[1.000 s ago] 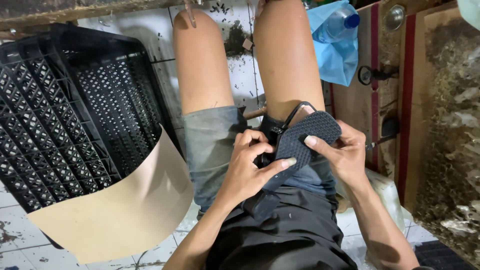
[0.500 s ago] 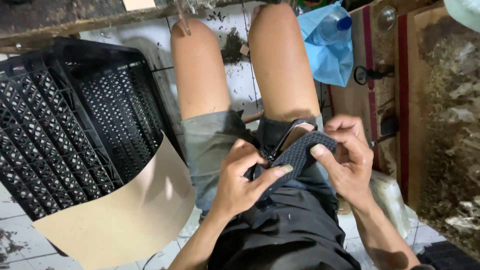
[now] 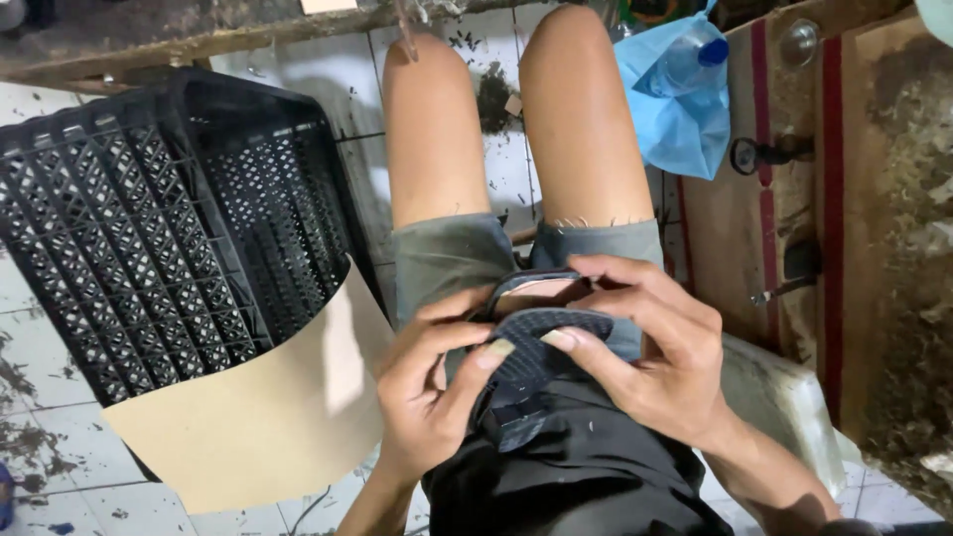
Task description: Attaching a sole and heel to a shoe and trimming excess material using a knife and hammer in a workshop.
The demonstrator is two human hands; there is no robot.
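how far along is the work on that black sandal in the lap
Done so far: hard to tell; the black crate shows no finished pieces in its visible part.
In hand: the left hand and right hand both grip a black textured sandal sole on the lap, thumbs pressed on its edge, peeling it open from a pale inner layer.
Left: the two layers are not yet joined flat.

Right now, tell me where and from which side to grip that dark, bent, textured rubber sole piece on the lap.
Grip the dark textured rubber sole piece at its folded upper end, probably from both sides at once, as the left hand and right hand do: thumbs on the patterned face, fingers behind. The bend gives a thick edge there; its lower end lies flat against the black shirt.
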